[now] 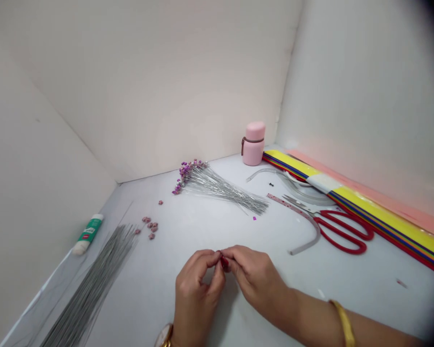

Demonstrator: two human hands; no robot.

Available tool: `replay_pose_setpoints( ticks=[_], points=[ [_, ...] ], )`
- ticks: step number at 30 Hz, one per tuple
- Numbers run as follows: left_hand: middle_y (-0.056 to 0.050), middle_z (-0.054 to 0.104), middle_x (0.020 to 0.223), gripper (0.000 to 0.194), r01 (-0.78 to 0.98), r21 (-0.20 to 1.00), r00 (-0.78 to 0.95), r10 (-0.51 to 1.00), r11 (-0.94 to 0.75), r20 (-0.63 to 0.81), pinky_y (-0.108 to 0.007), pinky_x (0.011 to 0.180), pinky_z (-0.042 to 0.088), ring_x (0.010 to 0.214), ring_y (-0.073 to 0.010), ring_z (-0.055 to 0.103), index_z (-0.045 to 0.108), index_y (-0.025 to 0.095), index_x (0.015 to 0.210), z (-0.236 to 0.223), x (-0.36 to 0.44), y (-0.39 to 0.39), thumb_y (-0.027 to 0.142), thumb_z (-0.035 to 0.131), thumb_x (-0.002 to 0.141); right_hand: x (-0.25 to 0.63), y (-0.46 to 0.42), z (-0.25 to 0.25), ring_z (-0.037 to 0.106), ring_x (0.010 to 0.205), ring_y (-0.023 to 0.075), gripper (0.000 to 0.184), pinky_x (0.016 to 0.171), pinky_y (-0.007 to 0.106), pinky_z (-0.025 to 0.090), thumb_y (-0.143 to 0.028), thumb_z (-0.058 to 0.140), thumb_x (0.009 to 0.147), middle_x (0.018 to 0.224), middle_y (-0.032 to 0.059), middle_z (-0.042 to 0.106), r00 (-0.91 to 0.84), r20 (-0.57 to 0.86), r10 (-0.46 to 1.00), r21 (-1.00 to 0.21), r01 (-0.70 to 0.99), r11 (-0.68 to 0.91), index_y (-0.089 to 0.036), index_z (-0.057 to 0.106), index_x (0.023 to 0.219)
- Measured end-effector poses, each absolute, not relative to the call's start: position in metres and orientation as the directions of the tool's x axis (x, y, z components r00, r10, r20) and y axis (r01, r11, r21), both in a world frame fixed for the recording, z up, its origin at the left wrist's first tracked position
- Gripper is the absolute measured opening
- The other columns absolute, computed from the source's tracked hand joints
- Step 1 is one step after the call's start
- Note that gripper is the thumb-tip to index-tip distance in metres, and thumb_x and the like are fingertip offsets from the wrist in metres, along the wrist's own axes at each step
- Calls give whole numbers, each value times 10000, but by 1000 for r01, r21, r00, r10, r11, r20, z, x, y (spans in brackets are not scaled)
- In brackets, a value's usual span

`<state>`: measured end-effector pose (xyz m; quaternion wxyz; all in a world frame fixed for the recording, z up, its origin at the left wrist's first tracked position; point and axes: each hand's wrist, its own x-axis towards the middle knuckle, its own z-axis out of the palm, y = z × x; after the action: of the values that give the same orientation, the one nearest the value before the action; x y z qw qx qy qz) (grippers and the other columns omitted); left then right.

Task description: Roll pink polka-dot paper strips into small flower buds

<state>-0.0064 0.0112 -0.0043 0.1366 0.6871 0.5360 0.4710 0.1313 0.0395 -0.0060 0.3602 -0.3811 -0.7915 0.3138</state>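
Observation:
My left hand (pixel 198 282) and my right hand (pixel 255 274) meet fingertip to fingertip just above the table's near middle. Both are closed in a pinch. A small dark red spot shows between the fingertips; whether it is a painted nail or a held piece I cannot make out. Beyond my left hand lie several small pink folded stars (pixel 152 225). Left of it is a bundle of bare grey wires (pixel 97 284). Farther back, a bundle of silvery wires (pixel 231 190) lies with purple and pink star-like tips (pixel 183 174) at its left end.
Red-handled scissors (pixel 343 231) lie at the right, beside a curled speckled strip (pixel 307 217) and a clear strip (pixel 300 193). Long coloured paper strips (pixel 376 207) run along the right wall. A pink flask (pixel 253 144) stands at the back; a glue stick (pixel 88 234) lies left.

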Motion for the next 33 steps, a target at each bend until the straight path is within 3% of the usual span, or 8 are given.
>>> replay_pose_setpoints(
  ticks=[4, 8, 15, 26, 33],
  points=[
    [-52, 639, 784, 136, 579, 750, -29, 911, -320, 411, -275, 671, 495, 729, -165, 605, 614, 172, 837, -5, -9, 9, 135, 495, 782, 129, 40, -7, 561, 689, 132, 198, 656, 242, 429, -179, 385, 857, 748, 29, 612, -421, 272, 865, -850, 316, 421, -167, 583, 854],
    [-52, 634, 855, 165, 525, 775, -13, 907, -352, 421, -250, 713, 484, 793, -153, 600, 615, 172, 888, -6, -14, 5, 128, 486, 795, 132, 42, -6, 556, 643, 116, 229, 598, 215, 438, -289, 398, 864, 685, 8, 597, -394, 127, 910, -972, 132, 193, -166, 592, 869],
    [-46, 589, 849, 216, 421, 807, 49, 899, -414, 436, -238, 669, 476, 787, -140, 573, 622, 196, 909, -9, -17, 8, 92, 463, 807, 132, 44, -5, 557, 615, 109, 230, 577, 208, 435, -310, 478, 821, 674, 18, 626, -448, 7, 894, -1000, -19, -2, -154, 640, 866],
    [-71, 649, 871, 179, 317, 907, 0, 957, -276, 291, -257, 688, 518, 791, -168, 621, 617, 164, 923, -6, -13, 8, 130, 523, 775, 140, 45, -10, 586, 662, 126, 199, 643, 229, 471, -255, 481, 827, 744, 21, 646, -440, 110, 891, -979, 106, 173, -201, 637, 938],
    [-76, 663, 827, 168, 416, 844, 20, 931, -339, 365, -238, 639, 534, 726, -155, 636, 635, 144, 879, -6, -14, 9, 96, 538, 751, 140, 46, -8, 601, 695, 123, 192, 660, 213, 472, -218, 471, 832, 771, 22, 657, -453, 199, 869, -938, 168, 302, -191, 621, 950]
  ],
)
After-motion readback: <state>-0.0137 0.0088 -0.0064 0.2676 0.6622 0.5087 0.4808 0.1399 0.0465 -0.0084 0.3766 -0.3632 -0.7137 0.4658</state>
